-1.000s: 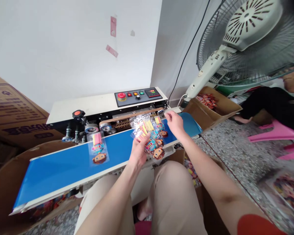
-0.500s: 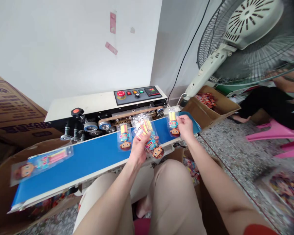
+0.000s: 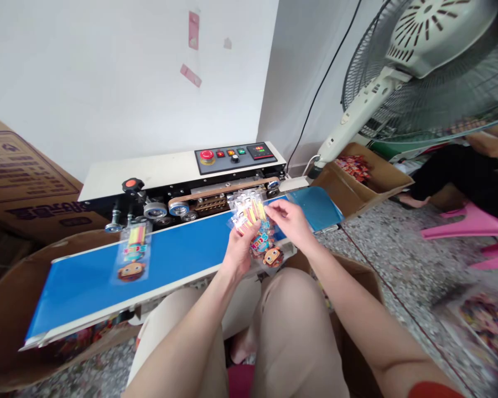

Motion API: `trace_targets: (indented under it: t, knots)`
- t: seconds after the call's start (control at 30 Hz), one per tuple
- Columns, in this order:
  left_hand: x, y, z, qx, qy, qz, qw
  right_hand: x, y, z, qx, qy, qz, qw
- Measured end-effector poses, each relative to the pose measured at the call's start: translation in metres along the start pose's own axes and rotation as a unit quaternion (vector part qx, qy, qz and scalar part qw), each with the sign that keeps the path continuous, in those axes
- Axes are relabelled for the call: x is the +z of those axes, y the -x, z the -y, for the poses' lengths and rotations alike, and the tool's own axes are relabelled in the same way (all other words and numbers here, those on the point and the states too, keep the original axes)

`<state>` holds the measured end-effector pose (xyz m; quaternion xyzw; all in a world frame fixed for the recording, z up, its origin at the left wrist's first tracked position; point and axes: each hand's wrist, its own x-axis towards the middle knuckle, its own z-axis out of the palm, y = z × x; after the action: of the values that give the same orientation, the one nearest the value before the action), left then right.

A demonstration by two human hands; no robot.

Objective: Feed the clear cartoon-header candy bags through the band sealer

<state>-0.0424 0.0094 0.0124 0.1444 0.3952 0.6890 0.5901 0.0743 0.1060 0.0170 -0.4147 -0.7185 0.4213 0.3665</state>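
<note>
My left hand (image 3: 239, 250) is closed around a fanned stack of clear packets (image 3: 255, 226) printed with a cartoon face and holding coloured sticks. My right hand (image 3: 289, 218) pinches the top of that stack from the right, fingers curled on a packet. Both hands hover over the near edge of the blue conveyor belt (image 3: 178, 257) of a band sealing machine (image 3: 166, 179). One single packet (image 3: 131, 257) lies flat on the belt far to the left, below the machine's rollers.
A control panel (image 3: 234, 156) with a red button tops the machine. Cardboard boxes stand at the left (image 3: 20, 182), under the belt's left end (image 3: 8, 315) and at the right with packets inside (image 3: 363, 174). A standing fan (image 3: 419, 72) and pink stool (image 3: 473, 224) are on the right. Another person sits behind it.
My right hand came back from the belt's right end to the stack in my left hand. The packets on the belt travelled left; one now lies near the left end.
</note>
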Motion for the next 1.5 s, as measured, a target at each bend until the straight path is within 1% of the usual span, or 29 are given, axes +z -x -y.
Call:
trace_targets:
  t: [0.03,0.1,0.2,0.27,0.33,0.4,0.47,0.53,0.6,0.67,0.73,0.77,0.8,0.83,0.87,0.9,0.97,1.0,1.07,1.13,1.2,1.3,1.4,1.5]
  knots:
    - [0.0,0.0,0.001,0.004,-0.002,0.001,1.0,0.004,0.005,0.005,-0.005,-0.011,-0.001,1.0]
    - [0.0,0.0,0.002,0.009,-0.005,-0.001,1.0,0.008,0.011,0.01,-0.006,-0.015,-0.027,0.999]
    - [0.0,-0.001,0.001,0.0,-0.004,-0.015,1.0,0.006,0.011,0.007,0.044,-0.06,-0.079,0.994]
    - [0.0,-0.001,0.0,-0.009,0.004,-0.03,0.999,-0.003,0.006,-0.004,0.085,-0.104,-0.119,0.984]
    - [0.0,-0.001,-0.003,-0.018,0.006,-0.039,0.999,-0.018,-0.003,-0.02,0.108,-0.117,-0.165,0.973]
    - [0.0,0.0,-0.005,-0.03,0.0,-0.034,0.999,-0.036,-0.016,-0.042,0.124,-0.078,-0.209,0.967]
    - [-0.001,0.001,-0.007,-0.043,-0.007,-0.03,0.999,-0.052,-0.031,-0.062,0.14,0.023,-0.235,0.962]
    - [-0.001,0.001,-0.008,-0.053,-0.016,-0.027,0.998,-0.061,-0.048,-0.075,0.143,0.155,-0.22,0.953]
    - [-0.002,0.0,-0.007,-0.058,-0.024,-0.023,0.998,-0.061,-0.061,-0.078,0.126,0.262,-0.176,0.941]
    - [-0.002,-0.001,-0.006,-0.041,-0.024,-0.026,0.999,-0.053,-0.068,-0.072,0.105,0.316,-0.13,0.934]
    - [-0.002,-0.001,-0.005,-0.004,-0.021,-0.039,0.999,-0.041,-0.066,-0.058,0.072,0.335,-0.112,0.933]
    - [-0.002,-0.002,-0.005,0.016,-0.021,-0.045,0.999,-0.035,-0.061,-0.05,0.051,0.328,-0.114,0.936]
    - [-0.002,-0.002,-0.004,0.031,-0.023,-0.048,0.998,-0.029,-0.054,-0.041,0.032,0.301,-0.116,0.946]
    - [-0.002,-0.002,-0.004,0.042,-0.026,-0.048,0.998,-0.023,-0.045,-0.032,0.02,0.254,-0.105,0.961]
    - [-0.002,-0.002,-0.003,0.05,-0.03,-0.045,0.997,-0.018,-0.035,-0.024,0.015,0.19,-0.081,0.978]
    - [-0.003,-0.002,-0.003,0.054,-0.032,-0.04,0.997,-0.012,-0.025,-0.016,0.015,0.123,-0.043,0.991]
    - [-0.004,-0.002,-0.001,0.055,-0.031,-0.026,0.998,-0.003,-0.005,-0.003,0.008,0.022,0.022,0.999]
    - [-0.004,-0.002,0.001,0.053,-0.028,-0.018,0.998,0.001,0.002,0.001,-0.004,0.0,0.031,0.999]
    - [-0.004,-0.003,0.003,0.044,-0.022,-0.007,0.999,0.006,0.012,0.004,-0.022,-0.005,0.006,1.0]
    - [-0.003,-0.003,0.005,0.034,-0.018,-0.001,0.999,0.008,0.016,0.001,-0.012,-0.003,-0.029,0.999]
    - [-0.002,-0.003,0.006,0.027,-0.015,0.001,1.0,0.008,0.017,-0.004,0.003,-0.003,-0.051,0.999]
    - [-0.002,-0.002,0.004,0.028,-0.011,0.003,1.0,0.007,0.018,-0.012,0.001,0.007,-0.097,0.995]
    - [-0.002,-0.002,0.001,0.024,-0.016,-0.016,0.999,-0.003,0.014,-0.026,-0.001,0.034,-0.164,0.986]
    - [-0.004,-0.001,-0.003,-0.008,-0.022,-0.023,0.999,-0.025,-0.002,-0.047,0.021,0.103,-0.233,0.967]
